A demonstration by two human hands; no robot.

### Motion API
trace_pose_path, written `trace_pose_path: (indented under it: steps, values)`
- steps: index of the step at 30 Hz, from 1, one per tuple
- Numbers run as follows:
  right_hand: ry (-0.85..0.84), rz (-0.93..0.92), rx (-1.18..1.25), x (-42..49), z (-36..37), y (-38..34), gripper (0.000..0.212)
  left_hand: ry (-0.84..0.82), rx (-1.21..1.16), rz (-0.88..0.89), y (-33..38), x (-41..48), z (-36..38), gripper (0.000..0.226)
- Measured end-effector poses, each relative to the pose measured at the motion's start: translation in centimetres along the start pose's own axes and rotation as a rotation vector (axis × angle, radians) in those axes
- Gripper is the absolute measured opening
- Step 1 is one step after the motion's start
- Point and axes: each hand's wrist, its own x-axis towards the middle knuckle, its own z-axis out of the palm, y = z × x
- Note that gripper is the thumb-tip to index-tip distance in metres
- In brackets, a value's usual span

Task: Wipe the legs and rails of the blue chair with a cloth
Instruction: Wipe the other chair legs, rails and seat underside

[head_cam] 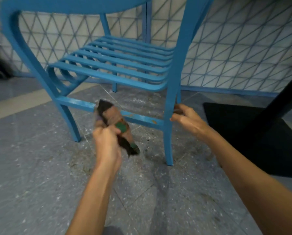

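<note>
The blue chair (121, 65) stands on the floor, seen from low behind, with a slatted seat. My left hand (107, 141) grips a brown, dark and green cloth (114, 121), which lies against the middle of the lower rear rail (75, 102). The rail shows chipped paint to the right of the cloth. My right hand (187, 119) holds the chair's right rear leg (169, 133) just above the point where the rail joins it, fingers wrapped around the leg.
Speckled grey floor tiles (40, 167) with dust and dirt lie under the chair. A blue lattice fence (235, 48) runs behind. A black mat (252, 141) and a dark slanted post (280, 100) sit at the right. A dark object is at the far left edge.
</note>
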Motion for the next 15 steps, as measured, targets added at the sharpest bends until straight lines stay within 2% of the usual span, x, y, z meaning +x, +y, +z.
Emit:
trace_pose_path:
  steps: [3,5,7,9,12,15]
  values:
    - [0.027,0.013,0.023,-0.2,0.3,-0.4,0.039,-0.185,0.650,0.313,-0.2,1.7,4.2,0.031]
    - [0.042,0.013,0.003,-0.2,1.0,-0.5,0.044,-0.446,1.079,0.413,-2.1,2.7,5.4,0.048]
    - [0.058,0.010,-0.014,-0.3,1.3,-0.4,0.046,-0.751,1.341,0.473,-4.1,3.1,5.5,0.057]
    - [0.049,0.014,-0.040,-0.5,1.3,-0.1,0.045,-0.858,1.496,0.493,-4.8,3.4,5.4,0.054]
    - [-0.012,0.006,-0.009,-0.6,0.9,0.5,0.045,-0.814,1.470,0.453,-3.6,4.9,5.9,0.041]
    - [0.008,-0.021,0.079,-0.7,0.7,0.6,0.046,-0.800,1.584,0.612,-3.0,6.9,7.0,0.039]
